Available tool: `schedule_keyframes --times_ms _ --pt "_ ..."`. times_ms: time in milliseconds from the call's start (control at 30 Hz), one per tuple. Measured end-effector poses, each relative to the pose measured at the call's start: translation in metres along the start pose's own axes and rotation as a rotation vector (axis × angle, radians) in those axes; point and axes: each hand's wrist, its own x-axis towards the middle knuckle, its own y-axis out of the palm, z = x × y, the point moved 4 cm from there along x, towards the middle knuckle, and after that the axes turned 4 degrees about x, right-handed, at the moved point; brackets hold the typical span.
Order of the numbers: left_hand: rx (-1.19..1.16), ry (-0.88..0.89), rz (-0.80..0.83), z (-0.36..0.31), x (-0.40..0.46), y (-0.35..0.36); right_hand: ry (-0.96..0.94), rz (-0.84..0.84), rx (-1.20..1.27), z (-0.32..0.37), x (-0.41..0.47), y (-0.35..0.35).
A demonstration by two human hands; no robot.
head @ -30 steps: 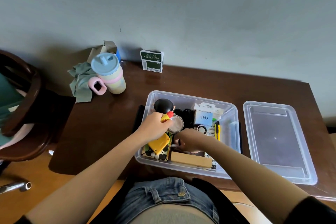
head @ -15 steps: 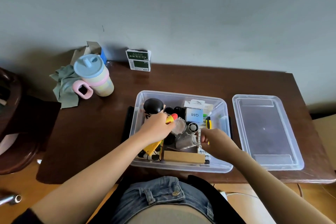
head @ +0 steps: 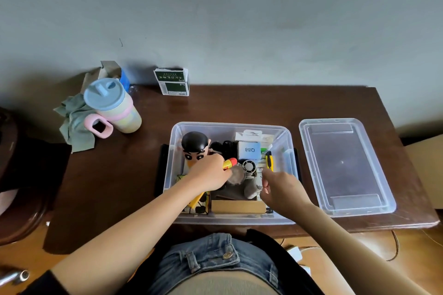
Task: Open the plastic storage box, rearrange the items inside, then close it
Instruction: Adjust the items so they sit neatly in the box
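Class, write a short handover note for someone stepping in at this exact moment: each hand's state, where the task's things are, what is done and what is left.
Left hand: inside the storage box, gripping a yellow tool with a red tip.
Right hand: over the box's right half, fingers curled; whether it holds anything cannot be told.
Lid: off, lying flat on the table right of the box.
Inside: cartoon figure at back left, yellow utility knife at right, cardboard box along the front wall.
Done: box opened.
Left: finish rearranging, refit the lid.
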Motion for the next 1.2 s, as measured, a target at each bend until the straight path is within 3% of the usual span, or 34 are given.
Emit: schedule_keyframes --times_ms 367,533,833,1200 --pt "0.123 0.004 -0.003 -0.006 -0.001 -0.004 0.253 0.113 0.081 -0.005 0.030 0.020" --pt "0.131 0.005 -0.025 -0.003 -0.003 -0.005 0.259 0.216 0.037 0.001 0.038 0.030" --pt "0.119 0.031 -0.032 -0.007 -0.003 -0.006 0.321 0.103 0.022 0.003 0.041 0.028" --pt "0.119 0.037 -0.043 -0.005 0.001 -0.003 0.304 0.168 -0.088 0.008 0.042 0.018"
